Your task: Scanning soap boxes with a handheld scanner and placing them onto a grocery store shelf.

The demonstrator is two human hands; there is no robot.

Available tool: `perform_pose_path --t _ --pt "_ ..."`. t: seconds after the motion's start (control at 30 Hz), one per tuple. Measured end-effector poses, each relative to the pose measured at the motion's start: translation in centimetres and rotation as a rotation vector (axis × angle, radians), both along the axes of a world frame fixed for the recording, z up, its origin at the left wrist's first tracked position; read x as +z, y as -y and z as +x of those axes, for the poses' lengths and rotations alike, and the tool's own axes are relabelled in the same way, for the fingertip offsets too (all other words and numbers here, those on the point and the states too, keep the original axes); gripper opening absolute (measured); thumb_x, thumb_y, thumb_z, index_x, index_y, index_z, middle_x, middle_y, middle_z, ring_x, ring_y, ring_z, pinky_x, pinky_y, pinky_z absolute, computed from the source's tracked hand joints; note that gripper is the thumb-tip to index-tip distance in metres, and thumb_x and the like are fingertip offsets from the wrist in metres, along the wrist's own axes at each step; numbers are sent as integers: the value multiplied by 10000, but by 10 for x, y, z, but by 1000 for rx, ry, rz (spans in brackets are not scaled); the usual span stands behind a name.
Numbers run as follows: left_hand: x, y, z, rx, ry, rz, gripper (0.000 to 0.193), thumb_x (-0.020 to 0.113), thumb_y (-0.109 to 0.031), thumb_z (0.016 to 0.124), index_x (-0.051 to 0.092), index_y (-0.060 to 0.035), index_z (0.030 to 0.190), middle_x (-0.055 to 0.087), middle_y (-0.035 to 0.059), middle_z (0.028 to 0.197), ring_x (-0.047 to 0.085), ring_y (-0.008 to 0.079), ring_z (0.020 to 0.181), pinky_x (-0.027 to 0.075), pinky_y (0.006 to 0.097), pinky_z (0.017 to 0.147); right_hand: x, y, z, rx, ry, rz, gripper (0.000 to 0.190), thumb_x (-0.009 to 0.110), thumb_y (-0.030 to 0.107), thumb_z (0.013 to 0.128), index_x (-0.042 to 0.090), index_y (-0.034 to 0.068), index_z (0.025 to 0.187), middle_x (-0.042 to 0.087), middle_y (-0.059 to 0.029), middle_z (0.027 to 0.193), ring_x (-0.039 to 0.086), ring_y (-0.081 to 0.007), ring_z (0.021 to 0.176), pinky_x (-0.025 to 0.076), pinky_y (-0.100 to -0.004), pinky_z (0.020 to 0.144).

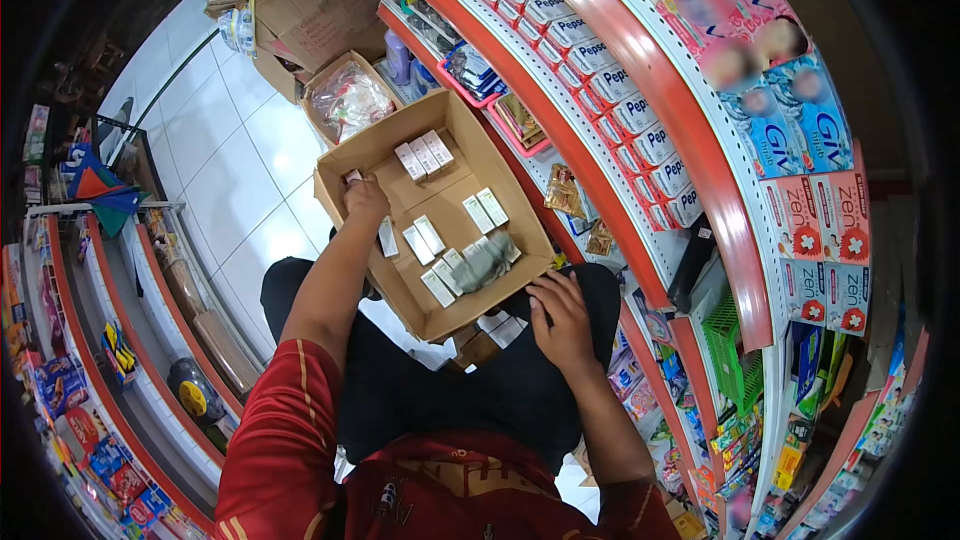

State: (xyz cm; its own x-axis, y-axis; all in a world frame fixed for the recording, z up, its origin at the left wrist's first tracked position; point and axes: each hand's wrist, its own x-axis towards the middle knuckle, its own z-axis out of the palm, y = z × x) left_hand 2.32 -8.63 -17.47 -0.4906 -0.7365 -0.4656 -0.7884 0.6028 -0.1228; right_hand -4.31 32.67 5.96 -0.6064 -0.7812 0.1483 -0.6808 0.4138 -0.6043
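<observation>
An open cardboard box stands tilted before me, between my knees. Inside it, pale pink small cartons lie in a group near the far side, and white and green small cartons lie in groups nearer to me. A crumpled grey item covers part of the nearest row. My left hand is at the box's left side, its fingers closed on a small carton that shows past the fingertips. My right hand rests with fingers apart by the box's near right corner, holding nothing.
Red-edged store shelves with toothpaste cartons and boxed soaps curve along the right. A smaller carton with plastic-wrapped goods stands beyond the box. White floor tiles lie to the left, with another shelf unit farther left.
</observation>
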Motion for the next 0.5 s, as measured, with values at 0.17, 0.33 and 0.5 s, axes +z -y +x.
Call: perform_pose_path --t 0.17,0.33,0.5 --pt "1 -14 -21 -123 170 151 665 662 -439 919 547 -51 1447 585 163 1473 592 390 1324 583 526 919 -13 -37 -7 -90 -52 6 194 662 36 921 722 45 1105 724 -117 1199 616 -341 1265 388 -569 1171" --pt "-75 -9 -28 -109 71 132 787 782 -478 811 575 -59 1444 552 261 1487 554 374 1371 578 508 952 -25 -36 -19 -171 -45 -56 170 647 45 931 722 52 1083 744 -119 1114 668 -331 1166 448 -518 1112" --pt "-96 64 39 -155 -72 182 559 686 -409 906 664 -11 1297 622 303 1374 576 451 1305 548 491 1022 -24 -1 -16 -58 -13 -55 155 637 95 952 723 53 1074 748 -120 1041 698 -317 1052 499 -486 995"
